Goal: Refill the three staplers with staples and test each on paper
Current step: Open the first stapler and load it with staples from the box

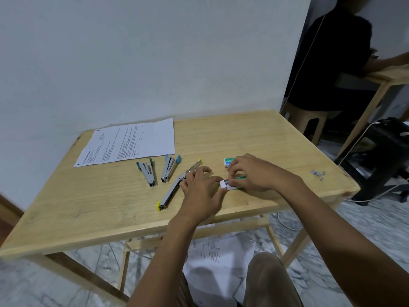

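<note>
Right now both hands work on a small staple box [235,186] lying on the wooden table [88,207]. Its long axis runs roughly from 8 to 2 o'clock. The left hand [200,191] pinches the white inner tray [223,184] at the 8 o'clock end. The right hand [254,173] has its fingers curled over the green sleeve end at 2 o'clock. The staples themselves are too small to make out.

The yellow stapler [171,193] lies folded open just at 9 o'clock of the box, partly under the left hand. Its long axis runs from 1 to 7 o'clock. A strip lifted from the tray probably has only a short way to go toward 9 o'clock, and the left hand is the nearer one.

The blue stapler [169,168] and teal stapler [147,173] lie open further toward 10 o'clock. The printed sheet [130,140] is beyond them, and a second box [228,161] sits at 12 o'clock.
</note>
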A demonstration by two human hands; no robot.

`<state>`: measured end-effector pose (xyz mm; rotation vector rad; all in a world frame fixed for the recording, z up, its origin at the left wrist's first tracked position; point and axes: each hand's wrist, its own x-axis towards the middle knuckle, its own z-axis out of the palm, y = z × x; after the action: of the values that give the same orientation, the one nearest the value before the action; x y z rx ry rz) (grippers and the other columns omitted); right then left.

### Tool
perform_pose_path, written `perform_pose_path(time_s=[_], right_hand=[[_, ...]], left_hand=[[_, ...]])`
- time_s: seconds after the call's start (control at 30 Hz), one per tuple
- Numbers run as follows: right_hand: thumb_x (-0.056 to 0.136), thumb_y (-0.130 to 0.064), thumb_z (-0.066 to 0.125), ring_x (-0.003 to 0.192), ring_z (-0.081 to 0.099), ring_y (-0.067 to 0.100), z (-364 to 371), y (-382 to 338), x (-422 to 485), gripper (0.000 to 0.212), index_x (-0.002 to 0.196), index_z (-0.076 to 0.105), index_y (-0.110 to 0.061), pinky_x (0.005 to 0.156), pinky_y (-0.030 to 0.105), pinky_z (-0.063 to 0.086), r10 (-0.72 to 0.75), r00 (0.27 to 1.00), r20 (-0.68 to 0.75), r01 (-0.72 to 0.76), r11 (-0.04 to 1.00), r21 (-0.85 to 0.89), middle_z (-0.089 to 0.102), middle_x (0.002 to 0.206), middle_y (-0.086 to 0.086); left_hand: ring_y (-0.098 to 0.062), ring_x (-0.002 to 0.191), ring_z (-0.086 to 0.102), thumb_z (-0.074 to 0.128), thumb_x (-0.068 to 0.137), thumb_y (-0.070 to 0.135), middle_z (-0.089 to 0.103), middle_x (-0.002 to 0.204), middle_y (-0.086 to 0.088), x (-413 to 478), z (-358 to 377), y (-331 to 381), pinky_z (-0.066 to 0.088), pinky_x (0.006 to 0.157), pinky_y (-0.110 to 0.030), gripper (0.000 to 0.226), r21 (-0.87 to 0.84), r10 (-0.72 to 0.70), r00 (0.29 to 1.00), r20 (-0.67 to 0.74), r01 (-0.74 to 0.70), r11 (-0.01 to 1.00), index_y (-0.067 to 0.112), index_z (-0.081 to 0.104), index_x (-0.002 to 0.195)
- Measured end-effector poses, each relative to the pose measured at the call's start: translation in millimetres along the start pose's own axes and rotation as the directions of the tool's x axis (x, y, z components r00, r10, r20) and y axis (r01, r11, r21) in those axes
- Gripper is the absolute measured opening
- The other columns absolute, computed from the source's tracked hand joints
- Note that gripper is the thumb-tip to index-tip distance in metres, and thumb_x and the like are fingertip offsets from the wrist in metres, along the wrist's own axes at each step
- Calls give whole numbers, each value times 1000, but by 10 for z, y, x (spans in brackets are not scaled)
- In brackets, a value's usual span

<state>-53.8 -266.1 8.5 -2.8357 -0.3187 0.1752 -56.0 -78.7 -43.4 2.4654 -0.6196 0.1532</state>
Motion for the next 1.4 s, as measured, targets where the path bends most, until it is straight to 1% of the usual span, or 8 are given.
perform_pose_path(time_s=[0.27,0.53,0.7,0.83,1.03,1.17,1.3,1.4], right_hand=[[90,-46,62,130,41,16,51,23,-6,6,85,59,-43,93,41,47,42,999,-12,-42,999,3,54,133,-9],[92,-43,60,128,39,16,1,-3,-29,20,111,67,-42,93,43,45,29,999,-13,-29,1000,-11,54,134,-9],[89,-49,62,117,46,10,-39,-43,6,21,105,73,-40,76,31,36,-29,999,-35,24,990,-141,59,126,-15],[88,-47,63,112,50,9,-55,-90,23,19,101,74,-38,78,30,37,-97,994,-55,84,977,-198,60,122,-18],[91,-46,58,106,56,15,-72,-73,27,16,97,68,-36,78,33,44,-63,998,-14,60,984,-167,61,118,-13],[97,-38,54,101,55,14,-108,-61,-15,19,103,67,-26,66,25,36,-32,999,-36,31,999,-37,57,103,-10],[96,-32,58,95,62,10,-91,2,-100,13,104,66,-25,67,21,46,72,990,-123,-28,945,326,62,94,-14],[97,-30,58,91,66,5,-46,6,-149,8,101,65,-29,66,18,49,113,977,-183,-18,891,453,68,92,-17]], left_hand=[[-21,132,22,60,92,44,38,143,-1,11,-14,-11,16,96,-35,30,-34,-36,999,15,36,999,33,66,119],[-22,133,22,59,93,42,40,142,-1,8,-22,-8,14,95,-34,29,-49,-37,999,8,37,998,31,67,118],[-23,133,23,58,93,45,40,142,-2,7,-22,-9,15,94,-34,30,-42,-31,1000,6,31,999,31,67,118],[-23,133,22,58,92,46,40,142,-2,18,-6,-26,15,94,-34,32,-40,-33,999,10,33,999,31,67,119],[-23,133,24,60,91,43,41,141,0,13,19,-41,17,99,-37,31,-50,-24,1000,-14,23,998,30,67,118],[-21,132,23,59,91,42,41,140,1,20,20,-40,16,96,-34,30,-47,-23,1000,-17,22,999,32,67,118],[-21,132,22,54,94,42,41,142,0,4,30,-28,18,98,-38,32,17,4,1000,-13,-4,1000,32,66,121],[-20,131,22,51,94,43,40,142,-1,-22,57,-19,17,100,-38,36,66,45,999,-25,-44,997,35,62,127]])
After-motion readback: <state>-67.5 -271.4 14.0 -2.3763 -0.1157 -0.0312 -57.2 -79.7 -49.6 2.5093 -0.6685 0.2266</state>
